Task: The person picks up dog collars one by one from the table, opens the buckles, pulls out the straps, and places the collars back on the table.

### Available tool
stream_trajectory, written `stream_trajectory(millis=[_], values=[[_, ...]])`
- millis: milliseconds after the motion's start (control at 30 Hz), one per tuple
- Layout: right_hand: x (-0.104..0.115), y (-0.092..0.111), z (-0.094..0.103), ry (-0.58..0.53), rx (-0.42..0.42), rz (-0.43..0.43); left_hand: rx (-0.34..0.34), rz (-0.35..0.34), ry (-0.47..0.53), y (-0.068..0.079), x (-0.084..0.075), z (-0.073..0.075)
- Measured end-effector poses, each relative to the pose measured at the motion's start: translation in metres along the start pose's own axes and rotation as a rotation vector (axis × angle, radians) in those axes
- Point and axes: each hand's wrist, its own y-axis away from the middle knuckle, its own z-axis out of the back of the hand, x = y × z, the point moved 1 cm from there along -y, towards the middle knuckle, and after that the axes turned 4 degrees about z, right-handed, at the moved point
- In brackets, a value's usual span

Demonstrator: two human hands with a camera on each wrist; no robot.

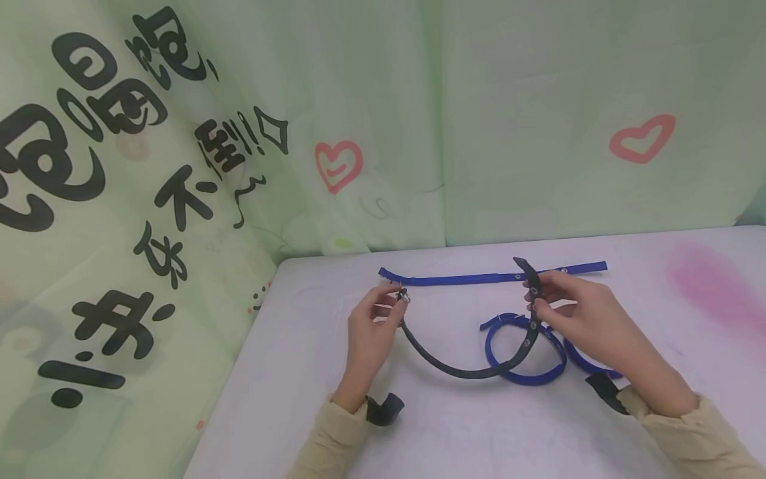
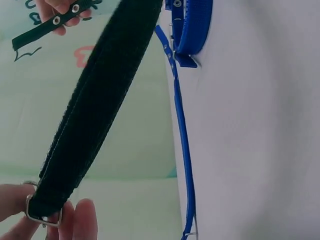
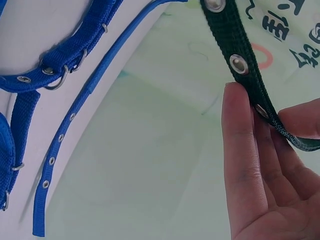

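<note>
A dark collar (image 1: pixel 461 373) with metal eyelets hangs in a U between my two hands above the white table. My left hand (image 1: pixel 370 336) pinches its buckle end, and the metal buckle (image 2: pixel 30 209) shows at the fingertips in the left wrist view. Near the eyelet end, my right hand (image 1: pixel 592 318) pinches the strap between thumb and fingers. The strap's tip sticks up free past the right fingers. In the right wrist view, eyelets (image 3: pixel 239 64) line the dark strap (image 3: pixel 225 35) beyond the fingertips.
A blue collar (image 1: pixel 455 280) lies stretched out along the table's back. Another blue collar (image 1: pixel 535 380) is closed into a ring behind the dark one. A further blue ring (image 1: pixel 583 362) lies partly hidden by the right arm. A printed curtain (image 1: pixel 497 166) hangs behind the table (image 1: pixel 287 372).
</note>
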Motion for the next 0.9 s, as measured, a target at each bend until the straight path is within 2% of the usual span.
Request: stream_trajectory(millis=[233,600,733,900], values=[[-0.005,-0.001,0.005,0.000,-0.005,-0.027,-0.020,-0.052,0.018,-0.006,0.004,0.007],[-0.016,-0.002,0.009,-0.029,-0.004,-0.072,-0.054,0.050,0.036,-0.015,0.018,0.018],[-0.022,-0.003,0.013,-0.017,-0.046,-0.054,-0.056,0.078,0.020,-0.018,0.024,0.021],[-0.028,-0.004,0.022,0.004,-0.108,-0.039,-0.038,0.069,0.046,-0.027,0.029,0.025]])
